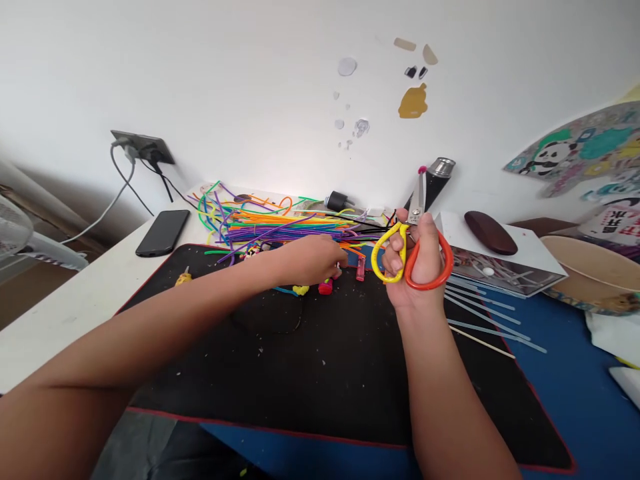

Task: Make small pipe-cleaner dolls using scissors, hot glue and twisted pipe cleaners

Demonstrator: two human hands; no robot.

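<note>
My right hand (420, 257) grips a pair of scissors (413, 247) with one yellow and one orange handle, blades pointing up and closed. My left hand (315, 259) reaches across the black mat (310, 373) to the edge of a pile of coloured pipe cleaners (280, 223). Its fingers are curled and pinched near small bits, a yellow one (301, 290), a red one (325, 287) and a pink one (361, 269). What the fingertips hold is hidden.
A black phone (163, 232) lies at the left by a wall socket (143, 147) with cables. Clear glue sticks (485, 313) and a thin wooden stick (483, 342) lie right of the mat. A white box (500, 257), dark case (490, 232) and bowl (590, 273) stand at the right.
</note>
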